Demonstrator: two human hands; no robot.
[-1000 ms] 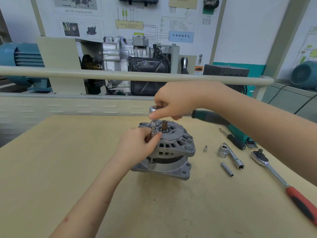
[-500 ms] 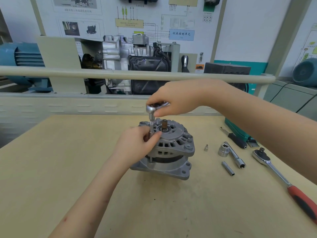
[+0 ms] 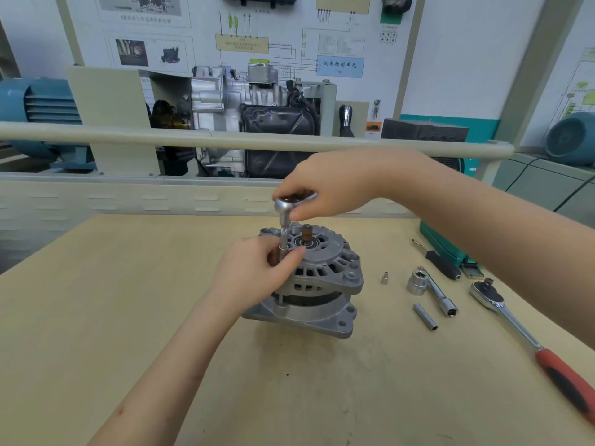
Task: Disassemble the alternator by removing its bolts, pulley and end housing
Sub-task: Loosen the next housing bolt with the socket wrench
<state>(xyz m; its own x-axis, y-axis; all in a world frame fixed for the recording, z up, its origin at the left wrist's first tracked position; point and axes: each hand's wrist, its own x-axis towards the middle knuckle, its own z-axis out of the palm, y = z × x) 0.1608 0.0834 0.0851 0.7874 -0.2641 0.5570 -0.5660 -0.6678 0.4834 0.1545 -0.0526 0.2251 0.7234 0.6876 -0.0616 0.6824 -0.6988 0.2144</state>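
Your silver alternator (image 3: 317,281) sits upright on the counter (image 3: 128,317), brown shaft end up, pulley off, dark core between housings.

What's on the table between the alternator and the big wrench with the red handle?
In the head view, between the alternator and the red-handled ratchet lie a tiny socket, a big socket, a long extension bar and a slim deep socket.

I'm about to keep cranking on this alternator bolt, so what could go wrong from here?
1. The alternator stands unclamped on the table; torque may tip it.
2. The left hand pinches the extension beside the housing; a slip could nip fingers.
3. The right hand grips only the ratchet head; the socket may cam off.
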